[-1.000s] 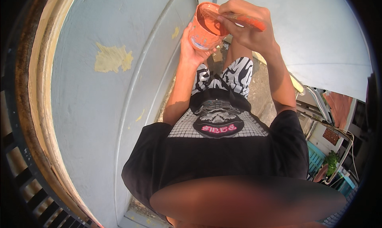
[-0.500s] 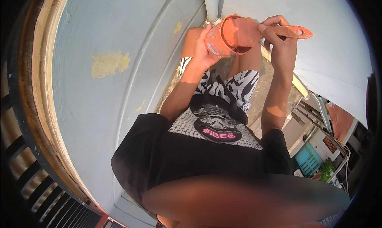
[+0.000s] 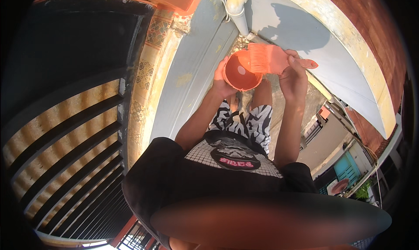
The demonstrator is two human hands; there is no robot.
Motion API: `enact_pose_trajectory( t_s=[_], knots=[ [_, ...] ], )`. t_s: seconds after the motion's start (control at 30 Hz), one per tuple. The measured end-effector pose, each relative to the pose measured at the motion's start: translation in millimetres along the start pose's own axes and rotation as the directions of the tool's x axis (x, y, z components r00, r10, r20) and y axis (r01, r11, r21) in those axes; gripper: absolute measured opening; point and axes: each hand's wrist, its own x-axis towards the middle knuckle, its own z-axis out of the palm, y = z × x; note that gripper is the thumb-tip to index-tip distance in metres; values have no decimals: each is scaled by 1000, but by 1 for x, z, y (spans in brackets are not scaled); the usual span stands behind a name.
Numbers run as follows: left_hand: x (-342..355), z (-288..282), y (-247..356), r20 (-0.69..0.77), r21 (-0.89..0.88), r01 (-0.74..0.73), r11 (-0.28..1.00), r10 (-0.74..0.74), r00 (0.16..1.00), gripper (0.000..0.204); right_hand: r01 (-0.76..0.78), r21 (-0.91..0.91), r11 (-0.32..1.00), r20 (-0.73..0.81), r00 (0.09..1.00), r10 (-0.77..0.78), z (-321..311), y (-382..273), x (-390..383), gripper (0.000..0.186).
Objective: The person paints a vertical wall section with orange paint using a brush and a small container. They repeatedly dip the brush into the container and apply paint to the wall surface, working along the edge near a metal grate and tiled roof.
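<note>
My left hand (image 3: 220, 82) grips a round orange paint can (image 3: 244, 80) from the left side, with its opening turned up toward me and orange paint inside. My right hand (image 3: 292, 80) is closed on a wide paintbrush (image 3: 275, 58) by its handle. The brush is held nearly level, its bristles coated in orange paint and resting at or just over the right part of the can's rim. Both things are out in front of me, above my bare legs and patterned shorts.
A pale blue wall (image 3: 174, 106) with a patterned tile edge (image 3: 144, 71) stands left, beside dark railing bars (image 3: 65, 132). A white bent pipe (image 3: 238, 10) runs down the corner. On the right are a white wall (image 3: 340, 66), yellowish pipe (image 3: 318, 84), wires and a plant (image 3: 364, 189).
The brush has come up out of the can and tipped level, bristles leftward. Both hands have shifted lower in view, and the view has swung, showing more railing and wall top.
</note>
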Motion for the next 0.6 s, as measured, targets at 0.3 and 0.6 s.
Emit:
enact_pose_trajectory(
  t_s=[0.3, 0.6],
  knots=[
    [-152, 180, 108, -61, 8, -5, 1000, 6, 998, 64, -140, -1, 990, 189, 972, 138, 237, -106, -80, 30],
    [-250, 238, 178, -75, 41, 16, 999, -13, 997, 65, 146, -72, 987, 47, 989, -142, 331, -107, -90, 30]
  ],
)
